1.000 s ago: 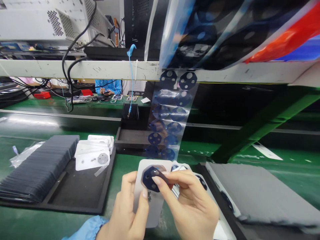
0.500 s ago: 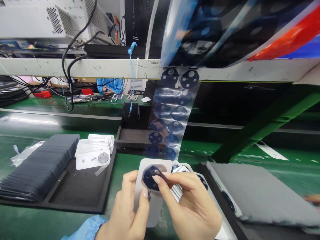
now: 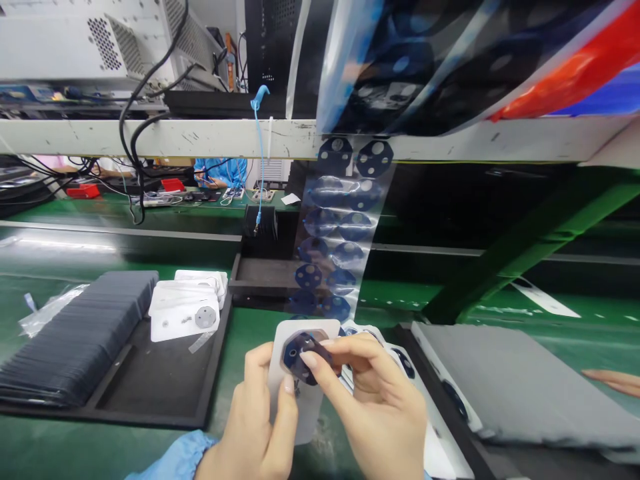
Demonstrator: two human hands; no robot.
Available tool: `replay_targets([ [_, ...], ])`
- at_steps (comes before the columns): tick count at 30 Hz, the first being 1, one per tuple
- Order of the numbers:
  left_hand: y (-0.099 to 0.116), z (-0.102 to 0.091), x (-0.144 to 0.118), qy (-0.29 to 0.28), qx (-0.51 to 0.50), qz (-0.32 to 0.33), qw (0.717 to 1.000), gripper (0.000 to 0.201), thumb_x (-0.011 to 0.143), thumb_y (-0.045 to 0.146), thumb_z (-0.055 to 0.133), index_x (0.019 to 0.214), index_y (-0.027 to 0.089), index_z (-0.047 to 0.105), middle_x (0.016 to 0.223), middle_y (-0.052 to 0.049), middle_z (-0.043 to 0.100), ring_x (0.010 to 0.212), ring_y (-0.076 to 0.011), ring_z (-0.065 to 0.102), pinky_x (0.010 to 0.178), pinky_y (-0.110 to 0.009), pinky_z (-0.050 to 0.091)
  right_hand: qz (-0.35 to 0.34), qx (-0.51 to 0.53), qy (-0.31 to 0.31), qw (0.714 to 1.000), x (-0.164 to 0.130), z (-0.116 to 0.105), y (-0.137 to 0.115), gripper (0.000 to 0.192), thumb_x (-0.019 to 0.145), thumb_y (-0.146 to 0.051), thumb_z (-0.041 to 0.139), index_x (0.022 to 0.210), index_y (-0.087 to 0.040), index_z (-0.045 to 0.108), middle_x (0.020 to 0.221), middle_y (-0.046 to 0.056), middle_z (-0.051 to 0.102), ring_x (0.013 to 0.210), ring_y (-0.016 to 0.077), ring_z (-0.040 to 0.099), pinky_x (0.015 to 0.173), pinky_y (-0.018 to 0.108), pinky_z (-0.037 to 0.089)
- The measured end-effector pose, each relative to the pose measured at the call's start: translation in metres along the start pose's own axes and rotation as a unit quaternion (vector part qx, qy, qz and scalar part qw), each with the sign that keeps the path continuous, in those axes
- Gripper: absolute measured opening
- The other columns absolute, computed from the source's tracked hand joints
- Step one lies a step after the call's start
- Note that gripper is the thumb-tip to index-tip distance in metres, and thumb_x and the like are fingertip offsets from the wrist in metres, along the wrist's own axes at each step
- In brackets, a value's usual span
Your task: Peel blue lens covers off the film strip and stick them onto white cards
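My left hand grips a white phone back panel by its left edge, the thumb lying across its face. The panel is tilted up toward me, its octagonal camera area near the top. Between thumb and fingers my right hand pinches a dark octagonal film sticker with round holes. The sticker lies over the camera area; whether it is stuck down all over, I cannot tell. Behind my right hand, several more white panels with dark camera patches are partly hidden.
A clear strip of dark stickers hangs from the shelf beam. On the left, a black tray holds a row of dark sleeves and white panels. A grey-covered stack stands right, beside another person's hand.
My right hand has shifted slightly left and down, and the sticker's right part appears lower over the panel. At the right edge, the other person's hand reaches further into view.
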State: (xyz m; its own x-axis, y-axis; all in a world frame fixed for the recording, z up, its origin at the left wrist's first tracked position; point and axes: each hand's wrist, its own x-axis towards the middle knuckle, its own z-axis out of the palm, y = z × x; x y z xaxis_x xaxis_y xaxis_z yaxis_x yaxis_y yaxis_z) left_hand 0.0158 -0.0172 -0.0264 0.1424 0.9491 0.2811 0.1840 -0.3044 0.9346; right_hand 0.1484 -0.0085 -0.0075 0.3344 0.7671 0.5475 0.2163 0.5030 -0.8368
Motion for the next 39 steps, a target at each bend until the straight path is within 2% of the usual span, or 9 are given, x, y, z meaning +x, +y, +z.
replay_targets([
  [4, -0.001, 0.001, 0.001, 0.004, 0.006, 0.007, 1.000, 0.033, 0.107, 0.035, 0.036, 0.137, 0.023, 0.043, 0.130, -0.012, 0.071, 0.111, -0.0237, 0.071, 0.086, -0.032, 0.056, 0.009, 0.013, 0.007, 1.000, 0.001, 0.002, -0.002, 0.018, 0.081, -0.012, 0.079, 0.087, -0.028, 0.071, 0.076, -0.005, 0.068, 0.064, 0.0111, 0.065, 0.059, 0.018, 0.056],
  [10, -0.003, 0.000, 0.001, 0.010, 0.002, -0.016, 1.000, 0.034, 0.106, 0.037, 0.038, 0.136, 0.021, 0.044, 0.135, -0.014, 0.067, 0.123, -0.0266, 0.065, 0.093, -0.035, 0.054, -0.013, -0.005, 0.020, 1.000, 0.002, 0.004, -0.002, 0.020, 0.080, -0.009, 0.078, 0.087, -0.027, 0.071, 0.077, -0.004, 0.068, 0.064, 0.0105, 0.064, 0.059, 0.018, 0.053],
  [17, -0.002, -0.001, -0.001, 0.014, 0.028, -0.008, 0.999, 0.033, 0.107, 0.035, 0.037, 0.137, 0.024, 0.046, 0.135, -0.012, 0.067, 0.129, -0.0257, 0.060, 0.092, -0.033, 0.052, 0.100, 0.108, 0.008, 0.989, 0.007, 0.000, -0.003, 0.016, 0.074, -0.017, 0.084, 0.077, -0.027, 0.072, 0.069, -0.005, 0.068, 0.060, 0.0100, 0.065, 0.056, 0.015, 0.054],
  [21, -0.006, -0.004, -0.004, 0.023, 0.068, 0.005, 0.997, 0.030, 0.104, 0.028, 0.040, 0.134, 0.024, 0.045, 0.126, -0.011, 0.071, 0.102, -0.0241, 0.072, 0.090, -0.036, 0.053, 0.161, 0.174, -0.001, 0.971, 0.010, 0.000, -0.001, 0.015, 0.072, -0.020, 0.087, 0.073, -0.026, 0.073, 0.068, -0.005, 0.068, 0.061, 0.0089, 0.064, 0.059, 0.014, 0.055],
  [23, -0.009, -0.007, 0.002, 0.032, 0.106, 0.013, 0.994, 0.031, 0.103, 0.026, 0.043, 0.134, 0.024, 0.044, 0.116, -0.009, 0.074, 0.081, -0.0218, 0.073, 0.090, -0.039, 0.052, 0.185, 0.215, -0.019, 0.959, 0.013, -0.004, -0.003, 0.016, 0.073, -0.024, 0.088, 0.071, -0.026, 0.073, 0.067, -0.004, 0.068, 0.061, 0.0085, 0.064, 0.059, 0.014, 0.056],
  [25, -0.012, -0.012, 0.013, 0.028, 0.129, 0.009, 0.991, 0.029, 0.102, 0.026, 0.043, 0.131, 0.024, 0.044, 0.107, -0.007, 0.075, 0.073, -0.0210, 0.072, 0.087, -0.040, 0.053, 0.197, 0.245, -0.034, 0.949, 0.015, -0.014, -0.006, 0.017, 0.073, -0.027, 0.089, 0.071, -0.026, 0.073, 0.067, -0.005, 0.066, 0.060, 0.0078, 0.063, 0.058, 0.013, 0.056],
  [30, -0.006, -0.024, 0.036, 0.010, 0.080, -0.058, 0.995, 0.025, 0.104, 0.035, 0.041, 0.125, 0.022, 0.045, 0.119, -0.011, 0.072, 0.092, -0.0232, 0.072, 0.079, -0.034, 0.055, 0.115, 0.175, 0.039, 0.977, 0.014, -0.041, -0.015, 0.017, 0.077, -0.022, 0.087, 0.076, -0.027, 0.072, 0.073, -0.005, 0.063, 0.070, 0.0077, 0.061, 0.066, 0.011, 0.055],
  [33, 0.001, -0.022, 0.029, -0.020, 0.032, -0.080, 0.996, 0.028, 0.104, 0.040, 0.043, 0.125, 0.022, 0.050, 0.127, -0.010, 0.068, 0.102, -0.0225, 0.069, 0.085, -0.032, 0.054, 0.066, 0.127, 0.052, 0.988, 0.012, -0.035, -0.014, 0.017, 0.078, -0.017, 0.085, 0.079, -0.027, 0.072, 0.074, -0.005, 0.065, 0.069, 0.0087, 0.061, 0.066, 0.013, 0.055],
  [39, 0.009, -0.011, 0.011, -0.061, -0.058, -0.115, 0.990, 0.034, 0.104, 0.047, 0.046, 0.127, 0.023, 0.051, 0.102, -0.005, 0.078, 0.064, -0.0156, 0.066, 0.060, -0.025, 0.051, 0.005, 0.037, 0.031, 0.999, 0.011, -0.008, -0.004, 0.022, 0.078, -0.007, 0.079, 0.082, -0.026, 0.070, 0.072, -0.006, 0.066, 0.068, 0.0106, 0.063, 0.063, 0.019, 0.053],
])
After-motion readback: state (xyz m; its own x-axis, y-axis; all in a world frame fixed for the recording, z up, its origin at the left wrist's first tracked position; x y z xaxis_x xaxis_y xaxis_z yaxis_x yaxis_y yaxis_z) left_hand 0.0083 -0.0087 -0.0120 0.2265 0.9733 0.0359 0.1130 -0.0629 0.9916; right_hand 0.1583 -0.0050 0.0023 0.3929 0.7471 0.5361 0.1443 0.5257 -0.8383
